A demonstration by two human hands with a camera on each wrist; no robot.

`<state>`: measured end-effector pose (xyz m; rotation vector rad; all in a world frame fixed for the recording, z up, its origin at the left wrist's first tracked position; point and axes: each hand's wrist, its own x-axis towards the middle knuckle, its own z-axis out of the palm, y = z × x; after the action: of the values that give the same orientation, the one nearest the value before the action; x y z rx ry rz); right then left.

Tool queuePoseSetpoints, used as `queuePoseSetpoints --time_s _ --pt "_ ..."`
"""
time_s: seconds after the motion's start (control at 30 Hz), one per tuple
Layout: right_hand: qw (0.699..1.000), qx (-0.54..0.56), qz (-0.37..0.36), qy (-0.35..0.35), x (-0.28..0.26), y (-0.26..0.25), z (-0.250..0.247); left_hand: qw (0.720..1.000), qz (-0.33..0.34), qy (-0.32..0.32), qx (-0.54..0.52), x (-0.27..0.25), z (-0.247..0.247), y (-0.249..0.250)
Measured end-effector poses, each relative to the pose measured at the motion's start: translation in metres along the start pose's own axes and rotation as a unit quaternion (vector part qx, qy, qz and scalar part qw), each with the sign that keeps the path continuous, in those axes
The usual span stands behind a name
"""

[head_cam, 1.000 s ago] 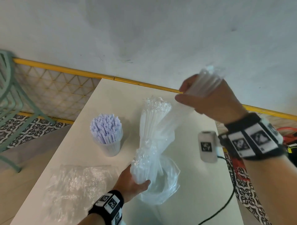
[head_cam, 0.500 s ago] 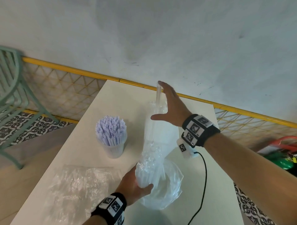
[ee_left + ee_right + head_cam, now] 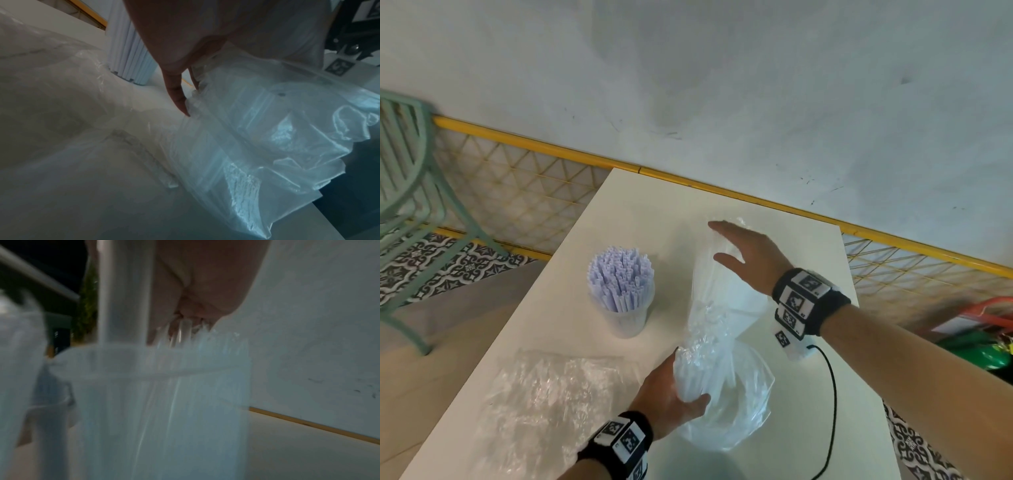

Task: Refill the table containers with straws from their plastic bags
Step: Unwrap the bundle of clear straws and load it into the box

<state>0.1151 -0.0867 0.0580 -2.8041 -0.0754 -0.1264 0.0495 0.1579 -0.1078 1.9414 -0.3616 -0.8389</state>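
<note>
Low in the middle of the head view, the left hand [image 3: 671, 394] grasps the clear plastic bag [image 3: 726, 404] of transparent straws, fingers and thumb curled round its bunched neck; the bag's loose mouth billows toward the lower right of the frame. From that grip the bagged straws [image 3: 705, 308] run up toward the centre of the frame. The right hand [image 3: 750, 260] sits there with fingers straight and spread, its palm flat over the tops of clear straws standing in a translucent container [image 3: 156, 410]. In the right wrist view the fingertips [image 3: 185, 321] touch the straw ends just above the container's rim, grasping nothing.

Left of centre on the white desk [image 3: 571, 308] stands a second cup [image 3: 628, 318], packed full of upright lilac straws [image 3: 619, 270]. An empty, crumpled plastic bag [image 3: 541, 404] lies flat at the lower left of the frame, near the left wrist. A black cable [image 3: 832, 394] trails across the desk at the lower right. A green metal chair [image 3: 407, 192] stands at the left edge, and a yellow rail [image 3: 534, 144] runs along the wall behind the desk.
</note>
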Motion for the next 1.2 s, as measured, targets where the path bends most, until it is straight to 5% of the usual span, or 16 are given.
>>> queuePoseSetpoints --time_s 0.23,0.43,0.67,1.0,1.2 --pt "0.983 -0.081 0.001 -0.166 -0.010 -0.005 0.001 0.999 0.039 -0.001 -0.017 -0.004 -0.003 0.012" --pt "0.999 -0.045 -0.002 -0.031 -0.030 -0.013 -0.050 0.998 0.052 -0.005 -0.026 -0.007 -0.005 0.014" --pt "0.965 0.029 0.062 -0.251 -0.080 0.009 -0.060 0.999 0.048 -0.001 -0.020 -0.007 -0.004 0.013" --pt "0.992 0.076 0.088 0.052 -0.031 0.012 -0.055 0.998 0.064 0.004 -0.012 -0.009 -0.004 0.015" --pt "0.996 0.017 0.056 0.069 -0.029 0.015 -0.009 0.998 0.064 0.003 -0.008 -0.010 -0.005 0.017"
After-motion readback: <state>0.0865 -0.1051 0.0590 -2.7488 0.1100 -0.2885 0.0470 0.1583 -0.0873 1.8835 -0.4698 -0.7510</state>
